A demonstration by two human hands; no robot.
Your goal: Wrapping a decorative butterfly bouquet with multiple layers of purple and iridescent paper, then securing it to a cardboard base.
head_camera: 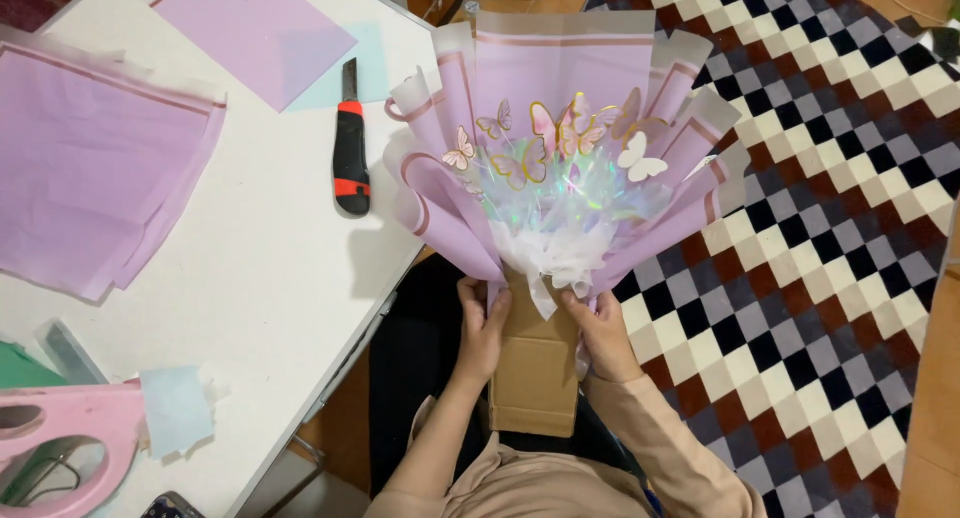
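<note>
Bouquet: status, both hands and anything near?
Left hand and right hand grip the butterfly bouquet at its cardboard handle. Utility knife lies apart on white table.

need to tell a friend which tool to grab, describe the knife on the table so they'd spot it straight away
On the white table, look just left of the lilac bouquet that both hands hold. The knife lies alone there, lengthwise, blade pointing away from the person. It is the only black and red thing among lilac paper sheets.
</note>
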